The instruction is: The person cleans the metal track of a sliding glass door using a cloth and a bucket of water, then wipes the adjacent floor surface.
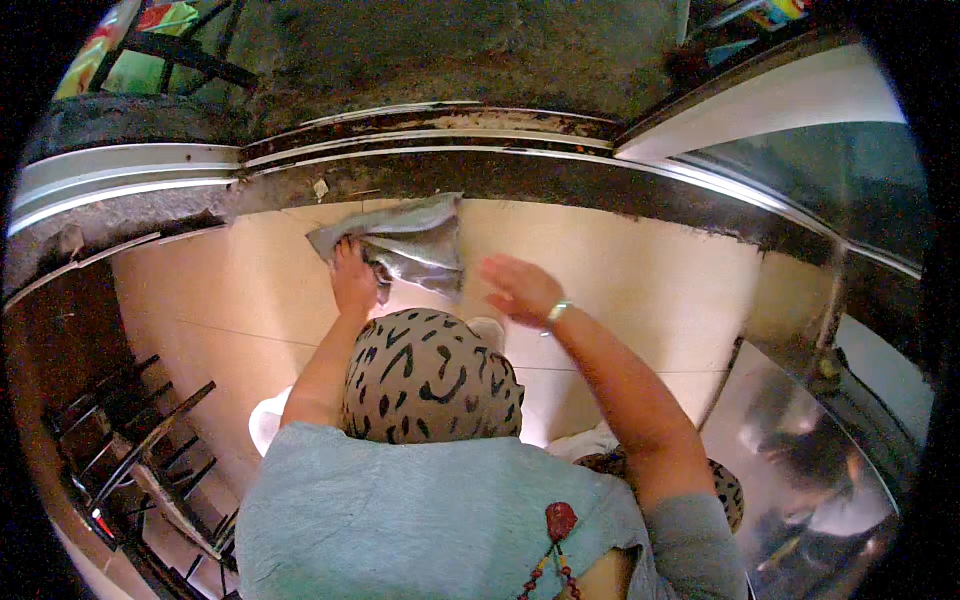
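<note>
A crumpled grey cloth (409,244) lies on the beige tiled floor (600,262), beside a dark threshold strip. My left hand (354,279) rests on the left part of the cloth with its fingers over the fabric; whether it grips the cloth cannot be told. Against the fingers of that hand shows a small dark object or fold, partly hidden. My right hand (521,289), slightly blurred, is held to the right of the cloth, apart from it, with nothing in it and a bracelet at the wrist. My knee in patterned fabric (435,379) is between my arms.
Metal sliding-door tracks (450,135) run across in front, past the dark threshold (525,176). Dark metal rack or chair frames (142,465) stand at the lower left. A shiny metal panel (810,465) is at the lower right. A glass door panel (840,172) is at the upper right.
</note>
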Tool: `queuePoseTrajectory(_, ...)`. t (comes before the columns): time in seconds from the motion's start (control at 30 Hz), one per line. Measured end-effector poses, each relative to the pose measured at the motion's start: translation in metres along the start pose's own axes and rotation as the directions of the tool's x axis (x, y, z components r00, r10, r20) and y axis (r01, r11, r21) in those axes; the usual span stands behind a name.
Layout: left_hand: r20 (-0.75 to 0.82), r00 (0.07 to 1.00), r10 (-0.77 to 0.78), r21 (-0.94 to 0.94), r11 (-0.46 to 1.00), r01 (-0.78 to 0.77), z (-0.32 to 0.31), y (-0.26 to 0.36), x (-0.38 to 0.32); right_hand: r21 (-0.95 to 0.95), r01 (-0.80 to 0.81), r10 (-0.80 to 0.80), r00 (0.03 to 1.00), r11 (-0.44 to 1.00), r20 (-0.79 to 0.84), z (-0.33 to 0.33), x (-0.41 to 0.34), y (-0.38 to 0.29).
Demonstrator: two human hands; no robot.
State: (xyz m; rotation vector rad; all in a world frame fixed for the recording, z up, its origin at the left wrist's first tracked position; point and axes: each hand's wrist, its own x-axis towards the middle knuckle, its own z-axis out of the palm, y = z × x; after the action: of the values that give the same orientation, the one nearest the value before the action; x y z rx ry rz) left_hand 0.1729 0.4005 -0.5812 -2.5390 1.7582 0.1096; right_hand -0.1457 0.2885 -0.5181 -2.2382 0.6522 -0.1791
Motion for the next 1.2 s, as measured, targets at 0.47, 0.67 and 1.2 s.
queuePoseTrajectory(0.47,-0.017,0.239,0.971,-0.598,0.182,-0.780,-0.026,0.208,0.019,-0.381,-0.403,0.456,0.888,0.832,0.058,-0.085,-0.109,0.038)
queuePoseTrajectory(0.67,0.074,0.700,0.711,-0.469,0.644,-0.605,-0.025,0.153,0.047,-0.344,-0.333,0.328,0.942,0.878,-0.075,-0.055,-0.057,0.003)
queuePoseTrajectory(1.2,-0.146,0.568,0.810,-0.791,0.250,-0.559,-0.057,0.184,0.035,-0.396,-0.312,0.389,0.912,0.863,0.130,-0.004,-0.022,0.001)
